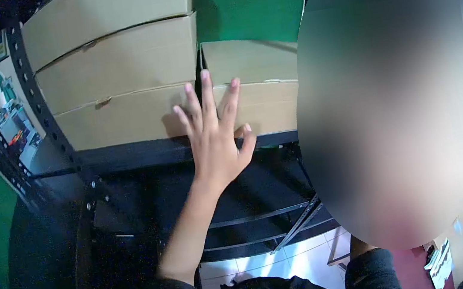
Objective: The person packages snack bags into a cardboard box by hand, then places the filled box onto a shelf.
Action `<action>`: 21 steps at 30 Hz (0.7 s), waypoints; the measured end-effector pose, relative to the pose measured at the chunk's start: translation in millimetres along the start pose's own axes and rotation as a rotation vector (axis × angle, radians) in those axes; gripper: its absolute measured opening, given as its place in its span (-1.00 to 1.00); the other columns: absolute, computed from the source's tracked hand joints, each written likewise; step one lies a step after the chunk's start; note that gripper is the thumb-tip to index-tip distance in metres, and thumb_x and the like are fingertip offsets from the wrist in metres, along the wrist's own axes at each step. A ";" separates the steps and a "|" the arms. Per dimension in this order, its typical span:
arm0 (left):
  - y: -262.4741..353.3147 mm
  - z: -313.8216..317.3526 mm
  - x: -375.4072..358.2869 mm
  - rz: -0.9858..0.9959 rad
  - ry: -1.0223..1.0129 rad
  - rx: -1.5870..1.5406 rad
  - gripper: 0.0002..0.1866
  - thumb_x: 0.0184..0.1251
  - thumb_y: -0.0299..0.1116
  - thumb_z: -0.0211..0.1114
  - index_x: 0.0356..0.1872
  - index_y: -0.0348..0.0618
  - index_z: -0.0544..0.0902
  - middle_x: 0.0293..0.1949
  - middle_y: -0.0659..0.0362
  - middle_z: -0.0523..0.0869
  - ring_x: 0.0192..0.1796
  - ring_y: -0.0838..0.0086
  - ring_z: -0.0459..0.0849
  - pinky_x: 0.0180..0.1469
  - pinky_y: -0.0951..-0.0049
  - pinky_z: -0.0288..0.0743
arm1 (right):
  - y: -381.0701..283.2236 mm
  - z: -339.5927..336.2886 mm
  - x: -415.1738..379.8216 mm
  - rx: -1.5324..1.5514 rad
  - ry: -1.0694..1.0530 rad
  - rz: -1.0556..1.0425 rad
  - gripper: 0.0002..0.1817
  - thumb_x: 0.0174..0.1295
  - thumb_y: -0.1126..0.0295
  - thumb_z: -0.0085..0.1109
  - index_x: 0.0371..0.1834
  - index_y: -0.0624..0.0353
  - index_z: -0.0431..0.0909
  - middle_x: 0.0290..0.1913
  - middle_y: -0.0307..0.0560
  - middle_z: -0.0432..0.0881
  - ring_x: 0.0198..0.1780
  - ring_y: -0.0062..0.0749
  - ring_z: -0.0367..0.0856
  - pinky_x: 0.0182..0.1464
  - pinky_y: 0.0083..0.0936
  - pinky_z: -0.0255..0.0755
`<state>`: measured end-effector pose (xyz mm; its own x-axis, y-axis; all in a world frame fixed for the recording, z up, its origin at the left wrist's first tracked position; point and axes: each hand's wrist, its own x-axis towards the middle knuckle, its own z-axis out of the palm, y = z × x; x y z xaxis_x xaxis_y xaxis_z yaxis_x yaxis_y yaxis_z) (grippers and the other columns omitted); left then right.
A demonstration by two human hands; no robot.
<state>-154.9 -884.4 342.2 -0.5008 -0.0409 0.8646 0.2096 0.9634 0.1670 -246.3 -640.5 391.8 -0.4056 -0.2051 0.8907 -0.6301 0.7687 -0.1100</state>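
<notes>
My left hand [216,141] is spread flat in front of stacked cardboard boxes, its fingertips at or near the gap between two stacks; whether they touch is unclear. To its left, three brown boxes [115,60] are piled up on a black metal shelf [130,155]. Two lower boxes [268,105] sit to its right, below a green surface [252,8]. My right forearm, in a dark sleeve, shows at the bottom right, and the hand beyond it is hidden behind a large blurred oval.
Perforated black uprights [38,90] frame the shelf at left. Lower down are dark shelves [250,187] with a diagonal brace [298,223] and tiled floor [263,265]. Papers [440,264] lie on a red surface [412,273] at lower right.
</notes>
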 end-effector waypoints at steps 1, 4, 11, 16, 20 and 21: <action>3.3 1.2 -1.8 0.010 0.004 -0.007 -0.28 0.09 -0.23 0.12 0.36 0.13 0.14 0.39 -0.20 -0.13 0.38 -0.27 -0.24 0.26 -0.33 -0.38 | 1.3 -2.7 -1.3 -0.116 0.060 -0.036 -0.48 0.17 0.13 0.12 0.19 0.06 0.36 0.33 0.11 0.18 0.39 0.03 -0.01 0.36 -0.06 -0.15; 10.1 5.5 -6.4 -0.108 0.036 0.174 -0.34 0.15 -0.18 0.07 0.35 0.17 0.18 0.38 -0.23 -0.15 0.38 -0.29 -0.27 0.23 -0.36 -0.39 | 17.4 -1.7 -8.8 -0.072 -0.072 0.018 -0.48 0.13 0.17 0.14 0.16 0.07 0.34 0.26 0.05 0.27 0.33 0.01 0.12 0.34 0.08 -0.21; 14.9 8.2 -5.5 -0.176 0.107 0.038 -0.40 0.19 -0.19 0.07 0.32 0.11 0.25 0.37 -0.29 -0.25 0.36 -0.33 -0.39 0.23 -0.35 -0.33 | 17.2 9.0 -16.5 -0.056 -0.049 0.071 -0.46 0.09 0.19 0.19 0.14 0.10 0.32 0.27 0.12 0.20 0.31 0.03 0.14 0.34 0.07 -0.16; 49.5 10.7 -24.9 -0.049 0.202 -0.028 -0.36 0.19 -0.19 0.08 0.33 -0.09 0.20 0.38 -0.27 -0.26 0.39 -0.23 -0.34 0.30 -0.21 -0.39 | -12.2 -38.8 -56.4 -0.086 -0.241 -0.026 -0.24 -0.06 0.09 0.32 0.28 -0.14 0.25 0.39 0.18 -0.08 0.40 0.18 -0.19 0.36 0.06 -0.21; 103.3 33.6 -61.1 0.054 0.032 -0.225 -0.38 0.20 -0.11 0.08 0.31 0.01 0.23 0.37 -0.27 -0.25 0.39 -0.23 -0.37 0.29 -0.25 -0.40 | -0.5 -84.7 -126.3 0.050 -0.266 0.117 -0.27 -0.06 0.10 0.32 0.27 -0.21 0.29 0.40 0.18 -0.11 0.40 0.24 -0.23 0.35 0.07 -0.21; 119.0 39.2 -71.1 0.054 -0.092 -0.268 -0.37 0.20 -0.11 0.08 0.32 0.02 0.21 0.37 -0.27 -0.24 0.39 -0.23 -0.37 0.29 -0.25 -0.41 | 5.5 -98.3 -147.8 0.042 -0.263 0.183 -0.28 -0.06 0.11 0.33 0.25 -0.18 0.31 0.39 0.19 -0.10 0.39 0.26 -0.21 0.35 0.06 -0.19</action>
<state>-127.3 -756.5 282.0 -0.5542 0.0444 0.8312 0.4461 0.8589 0.2515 -124.7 -546.4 302.9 -0.6686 -0.2194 0.7105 -0.5556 0.7825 -0.2811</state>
